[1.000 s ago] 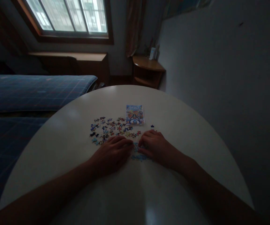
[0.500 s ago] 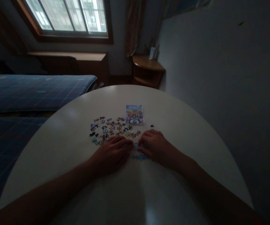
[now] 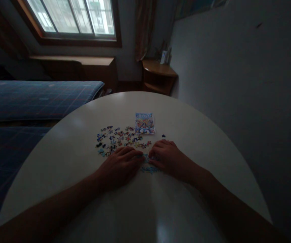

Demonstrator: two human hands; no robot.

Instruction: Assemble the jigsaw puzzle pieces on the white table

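Light-blue jigsaw pieces (image 3: 151, 169) lie on the round white table (image 3: 125, 209), between and just below my hands. My left hand (image 3: 123, 164) rests at their left side, fingers together and bent, the tips at a pale blue piece (image 3: 146, 157). From the right, my right hand (image 3: 166, 156) curls over the same spot, thumb and fingers closed; its fingers hide what they hold. Loose jigsaw pieces (image 3: 120, 133) of many colours are scattered beyond my left hand. Past my fingers lies a colourful picture sheet (image 3: 144, 123) with a cartoon animal on it.
A single dark blue piece (image 3: 163, 136) lies beyond my right hand. On the left stands a bed with a plaid mattress (image 3: 41, 98). A corner shelf (image 3: 159, 68) and a desk (image 3: 84, 60) stand behind the table, under a window. A wall runs along the right.
Both hands stay almost in the same place, with only slight finger movement over the blue pieces. The view has shifted very slightly.
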